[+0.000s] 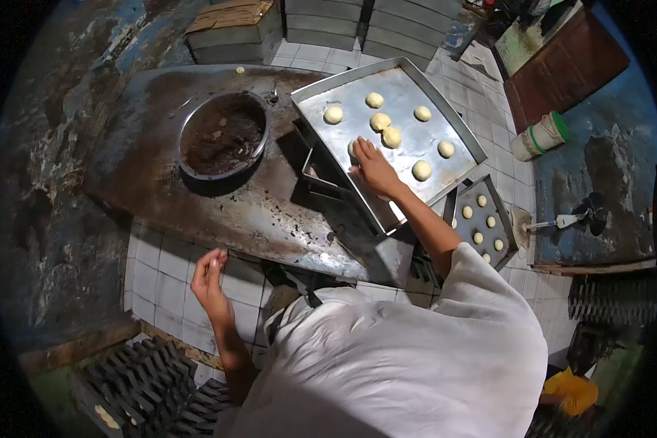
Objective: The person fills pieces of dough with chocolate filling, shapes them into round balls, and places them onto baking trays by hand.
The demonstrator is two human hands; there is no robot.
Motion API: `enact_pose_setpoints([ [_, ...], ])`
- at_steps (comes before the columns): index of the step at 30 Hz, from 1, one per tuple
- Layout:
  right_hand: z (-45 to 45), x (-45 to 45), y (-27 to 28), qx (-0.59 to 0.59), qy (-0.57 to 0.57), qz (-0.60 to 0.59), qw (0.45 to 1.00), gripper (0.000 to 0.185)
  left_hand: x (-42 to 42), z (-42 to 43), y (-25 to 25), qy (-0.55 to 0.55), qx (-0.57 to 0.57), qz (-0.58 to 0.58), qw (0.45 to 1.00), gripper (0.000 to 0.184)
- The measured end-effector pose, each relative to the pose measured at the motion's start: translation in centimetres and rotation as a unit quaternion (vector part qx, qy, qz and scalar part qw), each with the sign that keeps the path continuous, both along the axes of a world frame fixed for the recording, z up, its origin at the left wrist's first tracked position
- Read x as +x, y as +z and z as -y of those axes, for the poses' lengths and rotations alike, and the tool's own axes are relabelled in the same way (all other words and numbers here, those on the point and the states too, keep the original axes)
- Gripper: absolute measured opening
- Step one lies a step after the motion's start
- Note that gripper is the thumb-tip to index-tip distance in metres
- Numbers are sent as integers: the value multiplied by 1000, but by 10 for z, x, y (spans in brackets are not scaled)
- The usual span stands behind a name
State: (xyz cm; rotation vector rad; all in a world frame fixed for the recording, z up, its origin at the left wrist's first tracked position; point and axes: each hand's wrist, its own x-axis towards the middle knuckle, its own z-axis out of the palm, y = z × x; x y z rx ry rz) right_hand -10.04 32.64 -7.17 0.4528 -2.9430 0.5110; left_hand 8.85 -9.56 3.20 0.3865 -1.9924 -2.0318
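Note:
My right hand point(372, 168) reaches over the left part of a large square metal tray point(409, 82). Its fingers are on a pale dough ball point(352, 148), which they partly cover. Several other dough balls lie spread over the tray, and a pair near the middle touch each other, one of them a yellowish dough ball point(391, 137). My left hand point(210, 281) hangs in front of the table's near edge, fingers bent and drawn together, with nothing visible in them. Left of the tray, a metal bowl point(185, 157) holds a dark brown, crumbly filling point(223, 139) and a utensil handle.
The worn table point(146, 175) has dark crumbs near its front. Other metal trays sit under the large one. At lower right is a dark tray point(479, 228) of dough balls. A white bucket point(540, 136) stands by the wall; grey boxes point(233, 40) line the back.

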Motion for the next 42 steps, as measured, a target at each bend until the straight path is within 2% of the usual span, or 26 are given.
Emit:
enact_pose_setpoints([
  [1, 0, -7, 18, 51, -11, 25, 998, 51, 12, 9, -6, 6, -1, -1, 1000, 23],
  [3, 3, -30, 78, -70, -112, 251, 959, 41, 37, 19, -23, 65, 32, 11, 997, 21],
  [4, 7, -37, 73, -105, -154, 137, 973, 43, 45, 18, -27, 99, 68, 30, 992, 20],
  [5, 10, -47, 58, -173, -119, -15, 978, 50, 47, 17, -36, 96, 69, 33, 992, 20],
  [7, 15, -71, -5, 54, -106, -205, 972, 58, 51, 16, -53, 121, 89, 52, 987, 18],
  [9, 26, -58, -13, 60, -95, -65, 992, 65, 45, 3, -46, 95, 85, 46, 991, 17],
  [10, 28, -61, -15, 45, -90, -186, 977, 55, 37, -4, -43, 72, 82, 32, 993, 16],
  [11, 22, -62, -14, 44, -91, -187, 977, 55, 33, -11, -39, 71, 81, 32, 994, 16],
  [13, 0, -57, 8, -136, 13, -93, 986, 39, 28, -22, -28, 40, 31, 15, 999, 15],
  [14, -9, -53, 17, -214, -67, -132, 965, 23, 27, -27, -28, 46, 45, 23, 998, 15],
  [15, -16, -52, 21, -165, -179, -228, 943, 18, 23, -29, -32, 50, 48, 18, 997, 15],
  [17, -23, -31, 56, -14, -269, -301, 915, 11, 22, -32, -42, 31, 72, 29, 997, 15],
  [18, -35, -30, 50, -12, -275, -301, 913, 11, 16, -39, -43, 28, 94, 44, 994, 14],
  [20, -58, -32, 34, 103, -283, -63, 952, 15, 1, -60, -43, -22, 88, 50, 995, 14],
  [21, -62, -30, 39, 100, -286, -68, 951, 15, -11, -72, -40, -61, 82, 53, 993, 14],
  [23, -62, -10, 58, -203, -339, 51, 917, 24, -29, -105, -20, -108, 72, 51, 990, 15],
  [24, -65, 4, 63, -429, -260, 115, 857, 26, -38, -121, -10, -140, 83, 39, 986, 16],
  [25, -55, 23, 79, -519, -206, 128, 819, 21, -48, -137, -1, -173, 93, 28, 980, 18],
  [27, -20, 68, 124, -584, -174, 168, 775, 22, -63, -168, 25, -227, 91, 55, 968, 27],
  [31, 41, 127, 158, -738, -66, 245, 625, 38, -80, -197, 24, -301, 281, 58, 909, 38],
  [32, 49, 134, 154, -742, -56, 246, 621, 42, -79, -199, 24, -294, 330, 30, 897, 31],
  [34, 59, 143, 145, -736, -59, 240, 630, 47, -76, -191, 21, -297, 297, 39, 907, 27],
  [37, 97, 145, 115, -542, -222, 77, 807, 40, -64, -182, 3, -307, 230, 32, 923, 23],
  [39, 124, 147, 103, -579, -270, 28, 769, 39, -54, -174, -7, -309, 328, 100, 887, 25],
  [41, 136, 150, 70, -505, -246, 8, 828, 35, -53, -157, -13, -289, 357, 127, 879, 27],
  [42, 143, 152, 41, -574, -221, 63, 786, 34, -51, -145, -22, -284, 402, 152, 857, 30],
])
